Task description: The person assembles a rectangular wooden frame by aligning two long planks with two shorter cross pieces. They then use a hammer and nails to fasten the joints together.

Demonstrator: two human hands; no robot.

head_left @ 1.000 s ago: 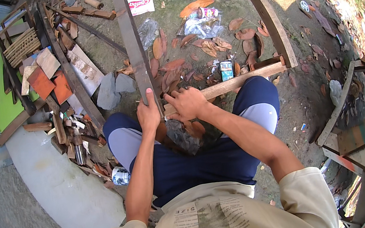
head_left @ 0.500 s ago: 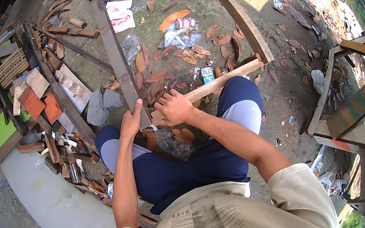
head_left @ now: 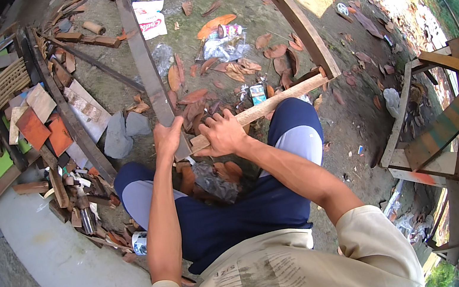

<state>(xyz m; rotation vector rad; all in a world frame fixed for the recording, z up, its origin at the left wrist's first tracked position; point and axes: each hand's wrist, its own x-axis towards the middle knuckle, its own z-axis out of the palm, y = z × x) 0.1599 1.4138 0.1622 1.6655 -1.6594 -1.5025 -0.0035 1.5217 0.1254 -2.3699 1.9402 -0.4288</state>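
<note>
A long dark wooden beam runs away from me, and my left hand is closed around its near end. My right hand grips the left end of a short, pale wooden crosspiece, fingers curled over its top. That end meets the near end of the dark beam between my two hands. At its right end the crosspiece meets a second long beam, past my right knee. Together the three pieces form an open-sided frame in front of me.
Scrap wood and orange-brown boards lie in a heap at left, with grey stones beside it. Dry leaves, clear plastic and a small blue-green box lie inside the frame. A wooden structure stands at right.
My left hand has shifted slightly up along the dark beam, its thumb now lying across it. My right hand keeps its grip on the crosspiece. The whole view has shifted slightly.
</note>
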